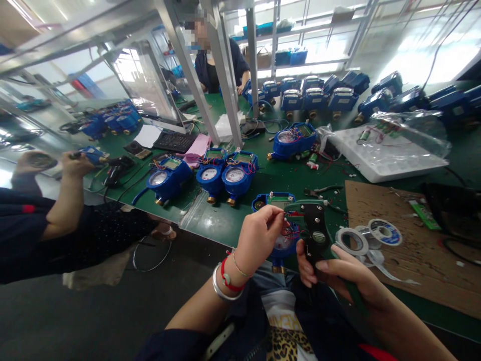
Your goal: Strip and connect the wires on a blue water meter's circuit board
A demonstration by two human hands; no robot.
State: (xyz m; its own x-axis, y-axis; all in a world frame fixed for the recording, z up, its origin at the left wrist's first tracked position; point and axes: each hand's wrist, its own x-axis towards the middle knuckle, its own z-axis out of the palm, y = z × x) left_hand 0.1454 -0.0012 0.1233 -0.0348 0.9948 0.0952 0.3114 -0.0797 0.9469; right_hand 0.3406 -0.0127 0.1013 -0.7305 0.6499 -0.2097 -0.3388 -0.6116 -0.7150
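My left hand (263, 233) pinches thin red wires (288, 228) above a blue water meter (282, 248) at the bench's front edge. Around a black and green wire stripper (315, 230) the fingers of my right hand (349, 278) are wrapped. Its jaws lie close to my left fingertips, over the meter's open top with a green circuit board (276, 200). Part of that meter is hidden behind my left hand and the tool. To the left stand two more blue meters (236, 175) side by side, with another meter (167, 178) beyond them.
On the right, a cardboard sheet (421, 260) bears tape rolls (385, 233) and a green circuit strip (424, 214). Pliers (322, 190) lie behind my tool. A white foam tray (387, 155) stands farther back. Metal posts (225, 75) rise from the bench. A co-worker's arm (67, 200) is at left.
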